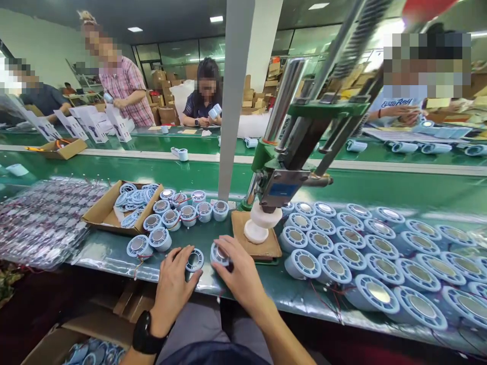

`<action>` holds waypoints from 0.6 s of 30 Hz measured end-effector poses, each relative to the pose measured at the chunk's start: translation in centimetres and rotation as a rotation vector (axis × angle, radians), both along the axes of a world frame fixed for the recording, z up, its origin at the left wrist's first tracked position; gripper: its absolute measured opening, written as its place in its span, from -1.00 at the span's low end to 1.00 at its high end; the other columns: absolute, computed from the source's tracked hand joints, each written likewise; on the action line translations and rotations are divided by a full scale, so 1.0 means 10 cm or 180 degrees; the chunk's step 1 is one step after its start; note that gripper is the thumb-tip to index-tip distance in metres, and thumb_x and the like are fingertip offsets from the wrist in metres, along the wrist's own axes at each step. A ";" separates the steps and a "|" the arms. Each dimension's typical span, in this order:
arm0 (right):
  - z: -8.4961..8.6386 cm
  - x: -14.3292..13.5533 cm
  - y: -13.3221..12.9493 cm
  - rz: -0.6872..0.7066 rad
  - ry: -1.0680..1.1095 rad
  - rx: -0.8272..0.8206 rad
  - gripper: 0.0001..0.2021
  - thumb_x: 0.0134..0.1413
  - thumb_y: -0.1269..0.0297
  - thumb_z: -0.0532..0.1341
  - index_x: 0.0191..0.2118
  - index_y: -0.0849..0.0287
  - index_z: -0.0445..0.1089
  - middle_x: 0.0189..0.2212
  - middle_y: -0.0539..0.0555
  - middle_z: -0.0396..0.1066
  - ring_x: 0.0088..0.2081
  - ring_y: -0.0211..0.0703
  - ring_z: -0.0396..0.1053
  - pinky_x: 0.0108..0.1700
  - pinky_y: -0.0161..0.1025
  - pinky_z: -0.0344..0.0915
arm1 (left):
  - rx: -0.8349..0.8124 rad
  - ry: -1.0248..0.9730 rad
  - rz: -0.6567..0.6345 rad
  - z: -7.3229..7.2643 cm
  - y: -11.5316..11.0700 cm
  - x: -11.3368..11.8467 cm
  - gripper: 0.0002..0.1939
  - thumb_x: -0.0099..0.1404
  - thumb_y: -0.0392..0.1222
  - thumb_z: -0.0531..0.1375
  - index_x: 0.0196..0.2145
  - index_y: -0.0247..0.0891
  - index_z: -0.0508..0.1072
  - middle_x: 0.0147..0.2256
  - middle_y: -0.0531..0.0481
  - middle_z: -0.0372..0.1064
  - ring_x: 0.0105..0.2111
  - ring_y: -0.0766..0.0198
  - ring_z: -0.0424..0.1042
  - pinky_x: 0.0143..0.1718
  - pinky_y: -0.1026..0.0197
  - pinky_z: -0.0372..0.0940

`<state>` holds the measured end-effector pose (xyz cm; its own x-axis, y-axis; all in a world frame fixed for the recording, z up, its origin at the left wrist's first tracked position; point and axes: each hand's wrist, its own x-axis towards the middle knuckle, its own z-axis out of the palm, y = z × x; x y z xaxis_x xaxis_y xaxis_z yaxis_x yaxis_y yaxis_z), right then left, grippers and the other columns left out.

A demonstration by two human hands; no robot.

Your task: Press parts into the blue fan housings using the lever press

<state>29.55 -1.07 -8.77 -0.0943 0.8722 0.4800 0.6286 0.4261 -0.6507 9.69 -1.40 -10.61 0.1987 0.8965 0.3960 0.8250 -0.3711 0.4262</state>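
My left hand holds a light blue slotted ring by its edge, thumb and fingers on opposite sides, low over the bench. Close by on the right, my right hand is closed around a round light blue housing; the fingers hide part of its top. Beyond the hands stand several similar housings with silver discs in their tops and thin red wires. A cardboard box at the back left contains loose light blue rings.
Right of my hands stands a green hand press with a white round pad on its base. Rows of housings fill the bench's right side. Bagged wired parts lie far left. Several people work across the green bench.
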 end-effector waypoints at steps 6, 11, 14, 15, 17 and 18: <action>-0.27 0.08 -0.38 -0.0406 0.0047 0.0440 -0.53 0.14 0.33 0.25 0.18 0.18 0.30 0.05 0.19 0.43 0.07 -0.07 0.46 0.09 -0.16 0.47 | -0.0521 -0.0828 -0.0450 0.27 -0.01 0.20 -0.31 0.31 -0.09 0.23 0.33 -0.11 0.10 0.09 -0.11 0.45 0.04 0.06 0.47 0.06 0.02 0.38; -0.35 -0.07 -0.35 -0.0905 0.0099 0.0735 -0.51 0.15 0.39 0.17 0.21 0.23 0.21 0.01 0.23 0.45 -0.02 -0.09 0.51 -0.01 -0.19 0.51 | -0.0453 -0.0389 -0.1252 0.50 -0.05 0.49 -0.17 0.23 -0.27 0.25 0.38 -0.02 0.03 0.12 -0.09 0.42 0.09 0.02 0.43 0.08 -0.01 0.38; -0.35 -0.12 -0.37 -0.1218 0.0060 0.0769 -0.51 0.18 0.39 0.15 0.23 0.25 0.18 -0.04 0.25 0.47 -0.09 -0.08 0.53 -0.09 -0.19 0.52 | -0.0530 -0.0323 -0.1198 0.50 -0.04 0.58 -0.20 0.21 -0.33 0.22 0.36 -0.06 0.10 0.15 -0.12 0.38 0.10 0.00 0.42 0.07 -0.04 0.40; -0.34 -0.14 -0.37 -0.1306 0.0031 0.0785 -0.51 0.20 0.37 0.15 0.24 0.25 0.16 -0.05 0.26 0.47 -0.10 -0.07 0.53 -0.12 -0.19 0.52 | -0.0549 -0.0362 -0.1170 0.49 -0.03 0.59 -0.21 0.20 -0.33 0.21 0.35 -0.07 0.11 0.17 -0.13 0.36 0.11 0.00 0.41 0.09 -0.04 0.39; -0.32 -0.16 -0.38 -0.1416 -0.0013 0.0823 -0.49 0.23 0.31 0.16 0.27 0.24 0.13 -0.07 0.27 0.47 -0.12 -0.05 0.53 -0.16 -0.18 0.52 | -0.0609 -0.0466 -0.1113 0.48 -0.02 0.60 -0.22 0.19 -0.33 0.21 0.34 -0.08 0.13 0.19 -0.13 0.35 0.14 0.00 0.39 0.12 -0.06 0.37; -0.30 -0.17 -0.38 -0.1439 -0.0021 0.0838 -0.47 0.25 0.27 0.17 0.29 0.24 0.11 -0.07 0.27 0.46 -0.13 -0.04 0.52 -0.18 -0.18 0.52 | -0.0661 -0.0517 -0.1081 0.48 -0.02 0.60 -0.23 0.18 -0.33 0.21 0.33 -0.08 0.14 0.18 -0.12 0.36 0.14 0.00 0.38 0.14 -0.06 0.36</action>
<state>27.84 -4.89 -11.82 0.2600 0.6763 0.6892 0.7913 0.2598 -0.5534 15.67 -1.64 -5.83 0.4462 0.8549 0.2646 0.5868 -0.5027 0.6348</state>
